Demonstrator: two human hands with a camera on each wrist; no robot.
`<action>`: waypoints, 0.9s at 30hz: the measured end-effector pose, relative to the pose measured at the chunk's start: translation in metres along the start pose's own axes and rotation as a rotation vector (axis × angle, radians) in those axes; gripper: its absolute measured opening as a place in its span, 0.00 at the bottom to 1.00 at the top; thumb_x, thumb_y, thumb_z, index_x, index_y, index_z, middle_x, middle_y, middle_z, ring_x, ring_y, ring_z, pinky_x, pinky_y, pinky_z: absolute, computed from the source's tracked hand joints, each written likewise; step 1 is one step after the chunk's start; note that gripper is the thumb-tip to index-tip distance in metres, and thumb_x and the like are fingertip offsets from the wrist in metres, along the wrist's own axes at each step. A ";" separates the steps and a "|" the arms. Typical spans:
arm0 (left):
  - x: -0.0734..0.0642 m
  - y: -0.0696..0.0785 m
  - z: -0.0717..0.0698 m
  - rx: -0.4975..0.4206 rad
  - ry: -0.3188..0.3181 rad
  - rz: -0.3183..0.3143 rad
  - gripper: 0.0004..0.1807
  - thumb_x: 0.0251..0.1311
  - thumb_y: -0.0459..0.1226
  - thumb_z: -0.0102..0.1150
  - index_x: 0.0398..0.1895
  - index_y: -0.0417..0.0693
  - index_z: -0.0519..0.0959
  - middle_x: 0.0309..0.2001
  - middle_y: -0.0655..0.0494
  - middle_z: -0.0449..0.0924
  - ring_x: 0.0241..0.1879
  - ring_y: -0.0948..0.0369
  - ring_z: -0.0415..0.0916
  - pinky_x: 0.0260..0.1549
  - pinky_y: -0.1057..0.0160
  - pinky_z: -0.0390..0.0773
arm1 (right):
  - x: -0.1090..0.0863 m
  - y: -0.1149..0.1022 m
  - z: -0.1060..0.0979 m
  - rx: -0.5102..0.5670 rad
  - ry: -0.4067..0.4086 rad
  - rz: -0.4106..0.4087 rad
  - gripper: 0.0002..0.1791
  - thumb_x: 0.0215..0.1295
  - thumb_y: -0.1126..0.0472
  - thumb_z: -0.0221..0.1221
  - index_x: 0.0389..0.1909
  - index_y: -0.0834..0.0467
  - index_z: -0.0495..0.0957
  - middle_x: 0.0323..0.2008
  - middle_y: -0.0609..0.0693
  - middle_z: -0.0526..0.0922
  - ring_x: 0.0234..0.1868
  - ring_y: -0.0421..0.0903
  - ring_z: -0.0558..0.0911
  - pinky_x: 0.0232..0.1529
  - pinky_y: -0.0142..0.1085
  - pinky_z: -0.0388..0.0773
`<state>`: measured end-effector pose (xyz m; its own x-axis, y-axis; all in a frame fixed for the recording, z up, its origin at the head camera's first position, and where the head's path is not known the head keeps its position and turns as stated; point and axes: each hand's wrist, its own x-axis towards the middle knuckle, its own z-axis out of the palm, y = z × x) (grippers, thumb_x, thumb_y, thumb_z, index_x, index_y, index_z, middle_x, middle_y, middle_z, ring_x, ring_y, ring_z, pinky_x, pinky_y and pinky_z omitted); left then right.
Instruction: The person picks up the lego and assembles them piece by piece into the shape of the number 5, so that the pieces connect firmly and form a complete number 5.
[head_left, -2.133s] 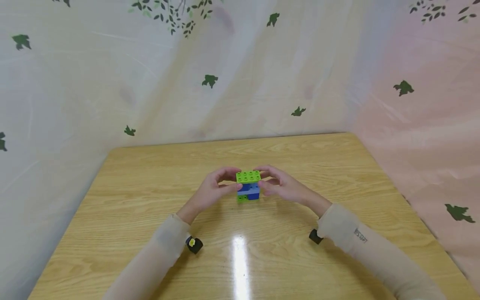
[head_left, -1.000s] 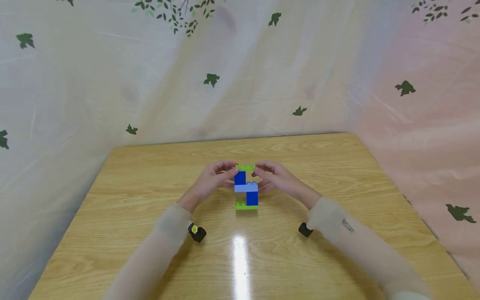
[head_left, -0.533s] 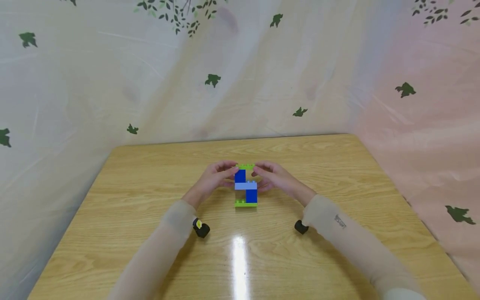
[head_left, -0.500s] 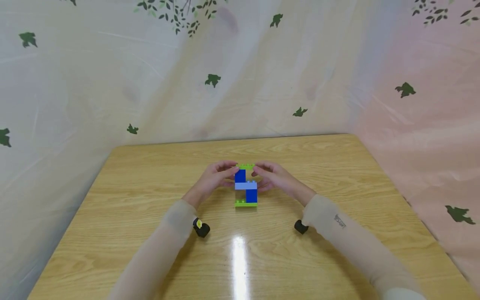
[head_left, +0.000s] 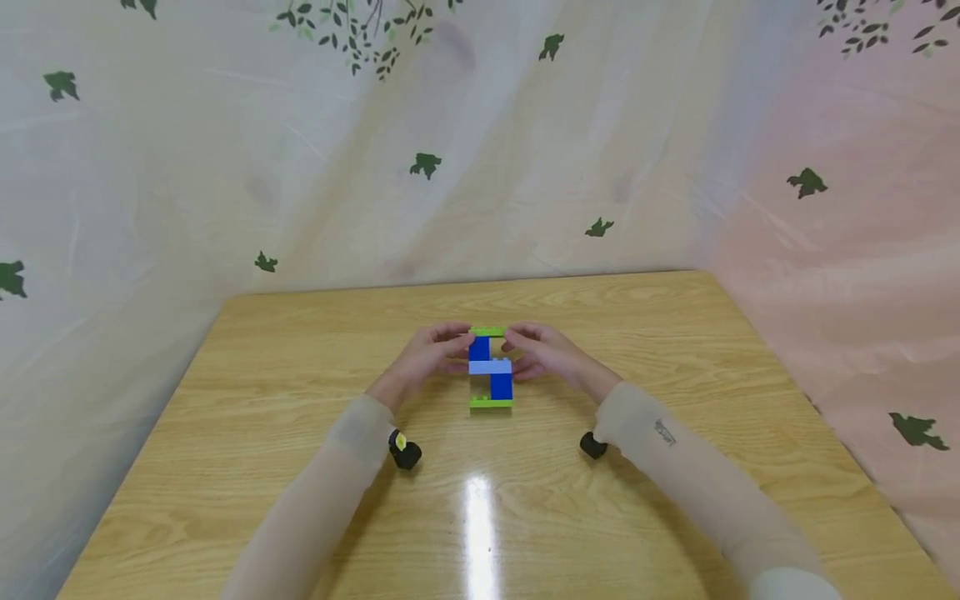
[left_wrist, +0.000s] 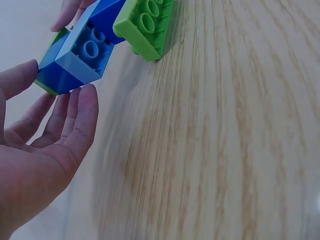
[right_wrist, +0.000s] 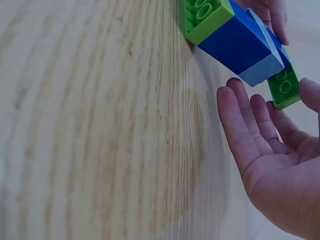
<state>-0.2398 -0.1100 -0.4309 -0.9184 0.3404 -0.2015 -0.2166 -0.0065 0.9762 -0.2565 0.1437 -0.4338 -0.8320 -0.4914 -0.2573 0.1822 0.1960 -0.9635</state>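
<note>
Both hands hold a small stack of toy building bricks near the middle of the table. It has a green plate (head_left: 488, 332) on top, a dark blue brick (head_left: 478, 348) at upper left, and a light blue plate (head_left: 491, 367) across the middle. Below are another dark blue brick (head_left: 501, 386) at right and a bottom green plate (head_left: 491, 404). My left hand (head_left: 420, 358) pinches the upper left end between thumb and fingers. The right hand (head_left: 551, 354) grips the top green plate's right end. In the left wrist view, the bottom green plate's underside (left_wrist: 146, 22) shows, so the stack is tilted.
The wooden table (head_left: 300, 367) runs back to a pale curtain (head_left: 510, 217) printed with leaves and birds. Black wrist-worn devices (head_left: 406, 453) hang beneath both cuffs. A bright light reflection lies on the tabletop in front of the stack.
The stack has tilted from a view mostly of its studded top to one of its front face. Both hands kept hold and turned with it; the right forearm has shifted inward.
</note>
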 end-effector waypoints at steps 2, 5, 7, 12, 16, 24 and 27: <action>0.002 -0.001 0.000 -0.002 0.002 -0.005 0.29 0.71 0.38 0.62 0.71 0.37 0.68 0.62 0.41 0.75 0.56 0.47 0.79 0.55 0.49 0.80 | 0.003 0.001 -0.001 -0.015 0.001 0.010 0.32 0.78 0.43 0.52 0.69 0.62 0.66 0.61 0.63 0.75 0.48 0.55 0.86 0.48 0.48 0.84; 0.005 -0.004 -0.001 0.009 0.013 -0.019 0.31 0.69 0.36 0.64 0.72 0.38 0.67 0.63 0.42 0.74 0.57 0.48 0.79 0.55 0.50 0.80 | 0.007 0.002 -0.003 -0.029 0.010 0.026 0.31 0.78 0.42 0.52 0.68 0.61 0.68 0.60 0.62 0.76 0.46 0.54 0.86 0.47 0.47 0.85; 0.008 -0.006 -0.001 0.018 0.018 -0.028 0.32 0.67 0.36 0.65 0.72 0.39 0.67 0.64 0.43 0.73 0.57 0.48 0.79 0.55 0.51 0.80 | 0.009 0.003 -0.003 -0.030 0.021 0.036 0.30 0.77 0.42 0.53 0.67 0.61 0.69 0.58 0.62 0.77 0.45 0.54 0.86 0.46 0.46 0.85; 0.012 -0.009 -0.002 0.029 0.019 -0.035 0.33 0.66 0.35 0.67 0.73 0.40 0.66 0.64 0.42 0.72 0.57 0.48 0.78 0.55 0.53 0.80 | 0.016 0.006 -0.004 -0.025 0.043 0.061 0.31 0.77 0.43 0.53 0.68 0.62 0.69 0.54 0.61 0.79 0.38 0.50 0.85 0.42 0.44 0.86; 0.013 -0.011 -0.001 0.054 0.027 -0.037 0.34 0.67 0.36 0.66 0.73 0.40 0.65 0.65 0.41 0.72 0.58 0.49 0.78 0.55 0.54 0.80 | 0.019 0.006 -0.003 -0.033 0.051 0.081 0.32 0.77 0.43 0.53 0.69 0.62 0.68 0.51 0.60 0.80 0.34 0.48 0.84 0.39 0.41 0.86; 0.016 -0.016 0.002 0.084 0.051 -0.057 0.31 0.69 0.37 0.64 0.72 0.41 0.67 0.63 0.40 0.73 0.57 0.49 0.77 0.54 0.54 0.81 | 0.022 0.011 -0.006 -0.086 0.028 0.117 0.33 0.78 0.43 0.51 0.70 0.64 0.68 0.49 0.61 0.81 0.37 0.48 0.84 0.40 0.39 0.85; 0.018 -0.018 0.002 0.099 0.061 -0.060 0.31 0.69 0.40 0.64 0.72 0.42 0.67 0.63 0.40 0.73 0.57 0.49 0.77 0.54 0.54 0.80 | 0.025 0.014 -0.008 -0.100 0.013 0.123 0.37 0.76 0.43 0.55 0.74 0.65 0.62 0.53 0.61 0.80 0.40 0.49 0.84 0.43 0.40 0.85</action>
<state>-0.2516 -0.1017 -0.4520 -0.9239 0.2791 -0.2617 -0.2413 0.1058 0.9647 -0.2787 0.1409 -0.4533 -0.8136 -0.4474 -0.3713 0.2304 0.3382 -0.9124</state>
